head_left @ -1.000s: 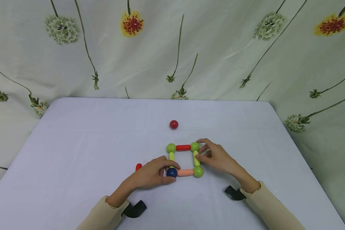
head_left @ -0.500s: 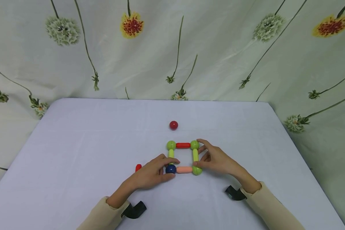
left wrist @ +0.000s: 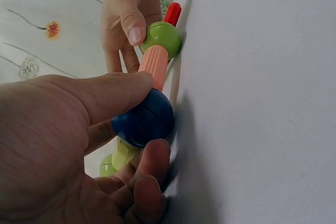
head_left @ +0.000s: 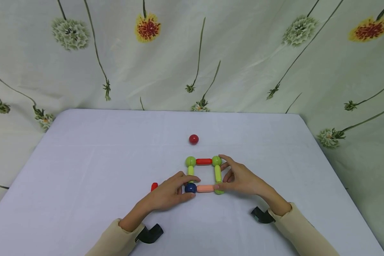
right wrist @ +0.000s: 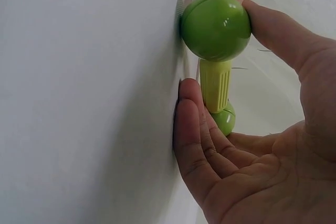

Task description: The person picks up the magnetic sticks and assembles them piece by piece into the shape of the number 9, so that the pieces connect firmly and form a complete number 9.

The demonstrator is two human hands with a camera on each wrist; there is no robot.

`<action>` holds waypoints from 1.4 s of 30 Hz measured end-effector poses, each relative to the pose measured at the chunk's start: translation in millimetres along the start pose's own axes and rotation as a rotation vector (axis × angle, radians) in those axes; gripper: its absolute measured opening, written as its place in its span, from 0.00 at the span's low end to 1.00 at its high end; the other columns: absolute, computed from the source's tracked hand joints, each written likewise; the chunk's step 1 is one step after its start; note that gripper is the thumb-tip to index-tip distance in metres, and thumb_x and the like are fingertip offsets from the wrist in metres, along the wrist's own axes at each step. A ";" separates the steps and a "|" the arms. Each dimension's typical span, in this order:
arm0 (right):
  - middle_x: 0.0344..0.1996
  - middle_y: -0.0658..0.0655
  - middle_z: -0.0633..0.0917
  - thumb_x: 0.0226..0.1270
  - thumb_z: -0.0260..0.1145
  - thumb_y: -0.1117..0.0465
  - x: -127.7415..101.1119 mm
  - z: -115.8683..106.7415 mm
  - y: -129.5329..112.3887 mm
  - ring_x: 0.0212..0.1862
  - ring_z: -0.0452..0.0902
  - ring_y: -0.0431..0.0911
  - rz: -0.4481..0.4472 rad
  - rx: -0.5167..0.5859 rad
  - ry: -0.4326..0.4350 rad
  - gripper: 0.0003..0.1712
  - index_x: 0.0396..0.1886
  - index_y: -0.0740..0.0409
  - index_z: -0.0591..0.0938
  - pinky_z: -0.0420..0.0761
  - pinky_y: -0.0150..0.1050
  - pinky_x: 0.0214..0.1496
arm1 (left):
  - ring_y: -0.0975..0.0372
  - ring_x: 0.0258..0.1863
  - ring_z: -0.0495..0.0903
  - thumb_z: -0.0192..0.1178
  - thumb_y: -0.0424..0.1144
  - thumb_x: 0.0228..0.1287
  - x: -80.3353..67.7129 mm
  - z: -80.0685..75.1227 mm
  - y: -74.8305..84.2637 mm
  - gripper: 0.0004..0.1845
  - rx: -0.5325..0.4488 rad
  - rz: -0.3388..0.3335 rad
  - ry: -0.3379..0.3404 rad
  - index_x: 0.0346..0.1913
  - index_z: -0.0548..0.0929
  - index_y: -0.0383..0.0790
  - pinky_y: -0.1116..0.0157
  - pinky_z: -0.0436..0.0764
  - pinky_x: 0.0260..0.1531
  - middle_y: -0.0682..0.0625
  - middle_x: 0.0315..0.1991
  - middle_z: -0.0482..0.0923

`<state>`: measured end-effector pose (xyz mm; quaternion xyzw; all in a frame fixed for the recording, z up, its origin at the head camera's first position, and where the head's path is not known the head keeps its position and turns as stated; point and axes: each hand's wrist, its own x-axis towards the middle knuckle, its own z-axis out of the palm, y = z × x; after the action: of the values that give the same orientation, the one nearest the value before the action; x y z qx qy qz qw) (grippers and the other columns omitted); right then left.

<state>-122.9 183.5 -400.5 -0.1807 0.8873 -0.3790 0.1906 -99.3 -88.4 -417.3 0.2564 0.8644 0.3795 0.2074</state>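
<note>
Balls and ribbed rods form a square frame on the table. Its near-left corner is a blue ball [left wrist: 144,119], gripped between my left hand's [head_left: 170,191] thumb and fingers. A pink rod [head_left: 205,188] joins it to the near-right green ball [right wrist: 216,27]. My right hand [head_left: 241,177] spans the right side, thumb on that ball, index finger at the far-right green ball [head_left: 216,160], other fingers beside the yellow-green rod [right wrist: 215,85]. A red rod [head_left: 204,161] closes the far side, running to the far-left green ball [head_left: 190,161].
A loose red ball [head_left: 193,139] lies beyond the frame. Left of it, a red piece [head_left: 154,186] is partly hidden by my left hand. The table [head_left: 83,160] has a white cloth, with a flower-patterned curtain [head_left: 243,53] behind its far edge.
The frame has shifted slightly away from me, and its right side stands straighter. My right thumb has slid from the yellow-green rod onto the near-right green ball. The left hand keeps its grip.
</note>
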 end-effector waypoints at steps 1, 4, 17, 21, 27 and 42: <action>0.51 0.55 0.76 0.48 0.75 0.45 -0.1 0.0 -0.2 0.36 0.79 0.39 0.000 0.000 0.000 0.57 0.72 0.53 0.53 0.79 0.34 0.43 | 0.65 0.30 0.70 0.61 0.48 0.61 0.0 0.0 -0.2 0.23 -0.001 0.001 0.000 0.60 0.73 0.59 0.71 0.73 0.25 0.55 0.37 0.68; 0.51 0.55 0.77 0.47 0.75 0.45 0.3 0.5 0.2 0.36 0.79 0.39 0.004 -0.005 0.003 0.57 0.71 0.53 0.54 0.79 0.34 0.43 | 0.65 0.30 0.70 0.61 0.49 0.61 -0.2 -0.2 -0.4 0.23 -0.002 0.002 0.000 0.60 0.73 0.59 0.71 0.73 0.25 0.55 0.37 0.68; 0.51 0.53 0.77 0.48 0.74 0.43 -1.5 -4.2 -0.5 0.36 0.79 0.38 0.020 -0.035 0.006 0.55 0.71 0.52 0.55 0.79 0.35 0.43 | 0.65 0.29 0.71 0.61 0.49 0.61 0.2 -0.7 -0.9 0.23 0.002 0.003 0.000 0.60 0.73 0.59 0.71 0.73 0.25 0.55 0.36 0.68; 0.49 0.51 0.79 0.50 0.73 0.45 -5.1 -12.4 1.5 0.37 0.78 0.38 0.014 -0.077 0.049 0.50 0.70 0.51 0.59 0.79 0.37 0.45 | 0.65 0.29 0.71 0.61 0.48 0.61 1.0 -0.6 0.2 0.23 0.008 0.006 -0.007 0.60 0.73 0.58 0.71 0.73 0.25 0.55 0.37 0.68; 0.45 0.52 0.81 0.52 0.72 0.48 -15.0 -27.9 9.4 0.38 0.79 0.39 -0.020 -0.102 0.107 0.38 0.62 0.51 0.71 0.80 0.36 0.44 | 0.65 0.30 0.71 0.61 0.48 0.61 1.7 0.1 1.0 0.23 0.006 0.006 -0.017 0.60 0.73 0.57 0.71 0.72 0.25 0.54 0.37 0.68; 0.47 0.52 0.83 0.56 0.71 0.55 -45.7 -52.2 43.1 0.42 0.78 0.46 -0.019 -0.166 0.207 0.21 0.50 0.51 0.80 0.80 0.39 0.43 | 0.64 0.30 0.71 0.61 0.48 0.62 0.5 0.5 0.8 0.22 -0.004 -0.011 -0.010 0.59 0.74 0.58 0.71 0.73 0.25 0.54 0.38 0.68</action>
<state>-115.9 264.2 -389.8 -0.1644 0.9288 -0.3226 0.0789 -99.2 -87.3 -417.0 0.2533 0.8640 0.3787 0.2142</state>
